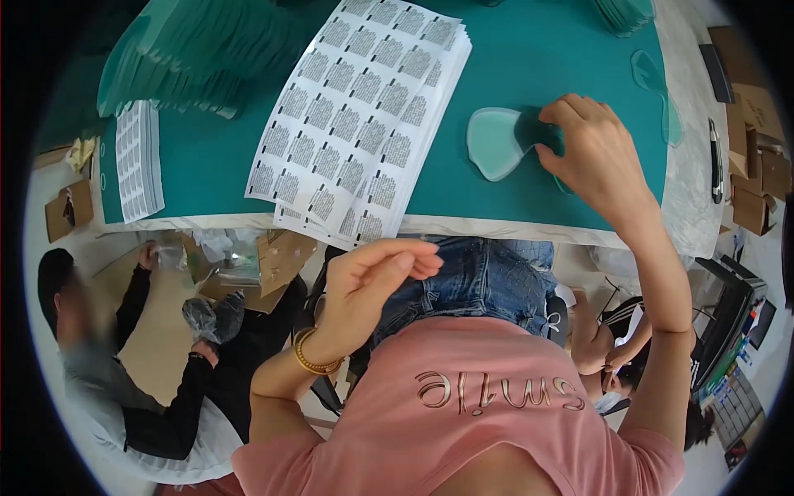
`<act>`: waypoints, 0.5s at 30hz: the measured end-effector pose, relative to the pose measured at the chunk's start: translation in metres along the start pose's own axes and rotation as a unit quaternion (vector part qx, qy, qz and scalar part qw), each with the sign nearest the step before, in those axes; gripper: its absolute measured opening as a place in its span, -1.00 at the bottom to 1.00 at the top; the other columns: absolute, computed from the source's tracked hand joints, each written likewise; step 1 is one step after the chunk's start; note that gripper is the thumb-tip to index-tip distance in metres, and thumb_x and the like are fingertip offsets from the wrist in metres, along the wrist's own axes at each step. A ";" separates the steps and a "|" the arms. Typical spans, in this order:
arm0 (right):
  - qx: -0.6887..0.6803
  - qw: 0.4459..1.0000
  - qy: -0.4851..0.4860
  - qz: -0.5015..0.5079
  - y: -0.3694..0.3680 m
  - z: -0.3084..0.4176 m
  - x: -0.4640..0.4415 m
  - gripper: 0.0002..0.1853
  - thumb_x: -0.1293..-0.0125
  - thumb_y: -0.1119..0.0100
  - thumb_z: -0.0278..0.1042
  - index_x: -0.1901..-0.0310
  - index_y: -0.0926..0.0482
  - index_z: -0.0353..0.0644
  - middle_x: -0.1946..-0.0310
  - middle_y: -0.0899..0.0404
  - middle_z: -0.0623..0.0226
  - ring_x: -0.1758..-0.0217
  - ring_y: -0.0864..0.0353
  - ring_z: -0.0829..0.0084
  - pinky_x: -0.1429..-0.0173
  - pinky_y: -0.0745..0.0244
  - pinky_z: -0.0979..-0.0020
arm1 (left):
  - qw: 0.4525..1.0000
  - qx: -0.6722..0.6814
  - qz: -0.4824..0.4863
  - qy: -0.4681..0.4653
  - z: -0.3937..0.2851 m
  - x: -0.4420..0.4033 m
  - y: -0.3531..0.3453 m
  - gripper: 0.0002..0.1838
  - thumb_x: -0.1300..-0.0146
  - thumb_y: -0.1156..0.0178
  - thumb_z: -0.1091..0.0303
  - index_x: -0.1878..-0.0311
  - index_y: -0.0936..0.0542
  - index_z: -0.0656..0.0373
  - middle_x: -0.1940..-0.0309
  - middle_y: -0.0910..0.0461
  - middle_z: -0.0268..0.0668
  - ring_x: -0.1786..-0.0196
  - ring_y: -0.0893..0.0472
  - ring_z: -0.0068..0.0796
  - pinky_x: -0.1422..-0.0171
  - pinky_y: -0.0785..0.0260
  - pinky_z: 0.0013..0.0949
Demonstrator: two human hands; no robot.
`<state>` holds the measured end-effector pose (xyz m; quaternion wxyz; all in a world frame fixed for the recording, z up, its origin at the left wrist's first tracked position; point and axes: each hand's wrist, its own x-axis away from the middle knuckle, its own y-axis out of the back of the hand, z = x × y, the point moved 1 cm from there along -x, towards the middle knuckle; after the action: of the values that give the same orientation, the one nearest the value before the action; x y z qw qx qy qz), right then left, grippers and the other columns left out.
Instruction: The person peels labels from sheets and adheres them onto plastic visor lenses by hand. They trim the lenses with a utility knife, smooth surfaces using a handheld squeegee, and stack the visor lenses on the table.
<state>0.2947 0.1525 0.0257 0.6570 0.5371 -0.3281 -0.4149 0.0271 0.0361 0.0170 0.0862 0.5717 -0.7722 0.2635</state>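
Observation:
My right hand [597,153] is over the green table mat, its thumb and fingers curved round part of a clear, pale green shaped piece [496,145]. One rounded lobe lies to the left of the fingers; the hand partly hides the rest. A dark shadow falls between fingertips and thumb. My left hand [376,277] is in front of the table edge, above my lap, with fingers curled together and the thumb against them. Whatever it may hold is hidden. Printed label sheets [351,107] lie in a thick, slanted stack between the hands, just beyond my left hand.
Many clear green pieces [190,50] are piled at the back left, near a smaller label stack [139,161]. Another clear piece [672,120] and a black pen-like tool [715,161] lie at right. One person sits at left, another at lower right. Cardboard boxes [757,116] stand far right.

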 end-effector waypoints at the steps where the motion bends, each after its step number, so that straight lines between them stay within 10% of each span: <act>1: 0.004 1.000 0.003 0.004 0.000 -0.001 0.000 -0.73 0.03 -0.36 -0.43 0.26 -0.58 -0.27 0.27 -0.58 0.20 0.14 -0.56 0.15 -0.02 -0.45 0.25 | 1.000 -0.003 -0.013 -0.004 -0.001 0.005 0.004 -0.73 -0.44 0.01 0.43 -0.03 -0.57 0.40 0.16 -0.66 -0.12 0.09 -0.63 -0.44 -0.06 -0.46 -0.42; 9: -0.002 1.000 0.017 -0.013 0.016 0.024 -0.007 -0.59 0.04 -0.40 -0.46 0.07 -0.60 -0.22 0.15 -0.59 0.29 0.10 -0.56 0.17 0.02 -0.47 0.24 | 0.961 0.021 -0.271 -0.046 0.005 0.048 0.049 -0.77 -0.42 -0.01 0.37 0.23 -0.55 0.37 0.35 -0.63 -0.13 0.34 -0.62 -0.42 0.21 -0.49 -0.40; 15: -0.167 0.939 0.293 -0.062 -0.006 0.107 -0.033 -0.69 0.09 -0.31 -0.49 0.20 -0.63 -0.11 0.21 -0.56 0.35 0.14 -0.57 0.32 0.09 -0.47 0.33 | 0.963 0.084 -0.252 0.037 0.007 0.052 0.047 -0.76 -0.39 -0.07 0.39 0.07 -0.59 0.39 0.31 -0.66 -0.12 0.35 -0.63 -0.47 0.24 -0.50 -0.47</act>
<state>0.1852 0.1348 0.0423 0.7771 0.5368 -0.0130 -0.3281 -0.0320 -0.0009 0.0191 0.1301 0.7426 -0.5748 0.3181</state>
